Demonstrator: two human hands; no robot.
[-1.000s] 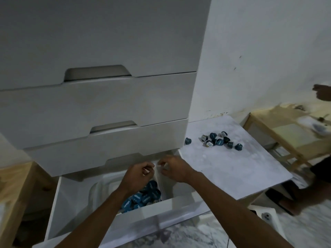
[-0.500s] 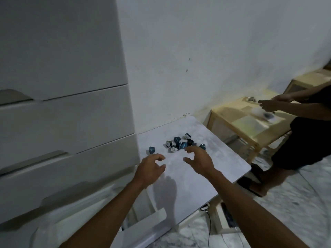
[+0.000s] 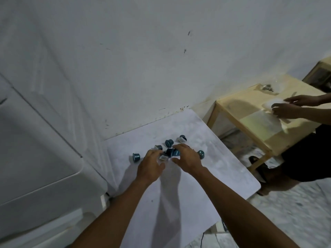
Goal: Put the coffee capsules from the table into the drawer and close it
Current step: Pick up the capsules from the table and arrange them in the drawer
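White wall (image 3: 143,68) backs a white table (image 3: 179,203) on which teal coffee capsules (image 3: 169,143) lie in a loose cluster. Some are on their sides, with pale foil lids showing, and one lone capsule (image 3: 136,157) sits apart at the left. The right hand (image 3: 186,158) arches over the cluster and hides several, so I cannot tell whether it grips any. The left hand (image 3: 151,165) reaches in beside it, fingers loosely spread. The drawer unit (image 3: 35,149) at the left is blurred and cut off by the frame's edge.
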